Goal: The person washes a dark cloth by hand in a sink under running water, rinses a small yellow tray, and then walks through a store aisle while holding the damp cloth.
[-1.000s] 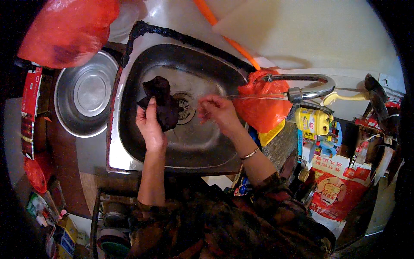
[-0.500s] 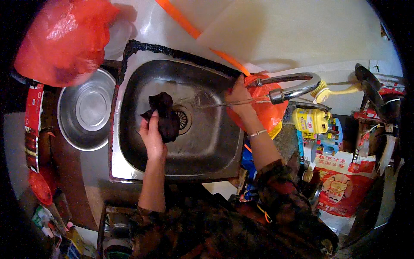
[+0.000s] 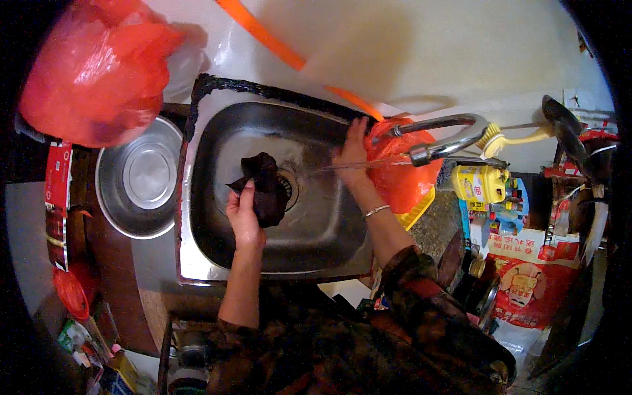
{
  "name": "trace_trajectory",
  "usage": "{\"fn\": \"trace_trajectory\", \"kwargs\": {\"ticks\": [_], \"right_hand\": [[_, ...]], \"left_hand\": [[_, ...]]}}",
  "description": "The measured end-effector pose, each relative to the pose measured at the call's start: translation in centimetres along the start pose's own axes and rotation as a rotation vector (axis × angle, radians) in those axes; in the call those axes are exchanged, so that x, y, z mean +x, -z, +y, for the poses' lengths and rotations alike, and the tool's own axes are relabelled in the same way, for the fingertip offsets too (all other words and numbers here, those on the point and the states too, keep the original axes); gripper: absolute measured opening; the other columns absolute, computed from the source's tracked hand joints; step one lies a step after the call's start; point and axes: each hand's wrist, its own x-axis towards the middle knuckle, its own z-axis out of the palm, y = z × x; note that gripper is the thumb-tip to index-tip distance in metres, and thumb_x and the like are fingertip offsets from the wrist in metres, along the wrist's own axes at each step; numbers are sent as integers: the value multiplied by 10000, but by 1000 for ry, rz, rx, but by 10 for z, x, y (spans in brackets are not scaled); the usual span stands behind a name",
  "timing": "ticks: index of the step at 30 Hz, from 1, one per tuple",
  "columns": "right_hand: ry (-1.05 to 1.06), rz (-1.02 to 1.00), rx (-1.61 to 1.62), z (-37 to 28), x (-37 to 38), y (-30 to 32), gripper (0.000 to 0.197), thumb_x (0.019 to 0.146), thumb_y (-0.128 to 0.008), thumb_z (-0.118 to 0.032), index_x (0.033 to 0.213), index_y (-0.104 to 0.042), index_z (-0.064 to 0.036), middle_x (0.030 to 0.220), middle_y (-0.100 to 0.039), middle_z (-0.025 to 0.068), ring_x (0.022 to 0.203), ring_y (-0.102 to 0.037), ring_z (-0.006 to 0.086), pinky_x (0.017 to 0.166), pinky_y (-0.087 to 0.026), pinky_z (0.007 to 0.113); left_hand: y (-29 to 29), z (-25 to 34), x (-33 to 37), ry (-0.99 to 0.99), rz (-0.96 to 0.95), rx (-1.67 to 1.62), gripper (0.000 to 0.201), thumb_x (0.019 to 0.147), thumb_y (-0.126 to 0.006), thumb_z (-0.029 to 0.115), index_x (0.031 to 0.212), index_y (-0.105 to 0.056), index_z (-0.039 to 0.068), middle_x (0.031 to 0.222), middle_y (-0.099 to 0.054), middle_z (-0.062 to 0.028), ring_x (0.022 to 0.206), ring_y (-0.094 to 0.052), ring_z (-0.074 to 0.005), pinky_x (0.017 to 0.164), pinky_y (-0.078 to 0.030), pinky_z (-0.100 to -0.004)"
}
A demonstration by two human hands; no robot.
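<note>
A limp dark cloth (image 3: 268, 194) hangs over the sink beside the drain, and the closed fingers of my left hand (image 3: 245, 216) pinch its near left side. My right hand (image 3: 353, 157) is at the right wall of the steel sink (image 3: 315, 227), with its fingers stretched out and nothing seen in them. A thin stream of water runs leftward from the curved metal faucet (image 3: 454, 141), passing at my right hand. Close by this hand, on its right, sits a red plastic bag (image 3: 405, 168). A bracelet circles my right wrist.
Left of the sink stands a round steel basin (image 3: 146, 210), with a large red bag (image 3: 99, 72) above it. To the right are a yellow jug (image 3: 479, 184), a yellow brush (image 3: 510, 139) and a yellow tray (image 3: 419, 209). An orange strap (image 3: 263, 34) crosses behind the sink.
My right hand has shifted left, off the red bag toward the sink's inside. My left hand still holds the dark cloth near the drain. The whole view has shifted slightly.
</note>
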Motion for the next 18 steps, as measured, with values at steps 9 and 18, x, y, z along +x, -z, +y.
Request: {"fn": "trace_trajectory", "kwargs": {"ticks": [9,18], "right_hand": [[75,-142,805,-41,-58,-10,508,833,-527,-51,1328,-408,-57,1322,-444,172,1044,-592,276,853,-506,365],[59,-403,1044,-59,-73,0,276,858,-574,-139,1104,-586,-15,1012,-638,137,895,-636,260,740,-537,341]], "left_hand": [[9,5,0,-94,82,137,163,869,-607,178,986,-598,64,936,-633,-38,792,-609,-138,711,-513,-303],[11,17,-21,-168,131,108,181,876,-593,171,1003,-585,42,983,-632,-63,849,-617,-160,757,-507,-311]]}}
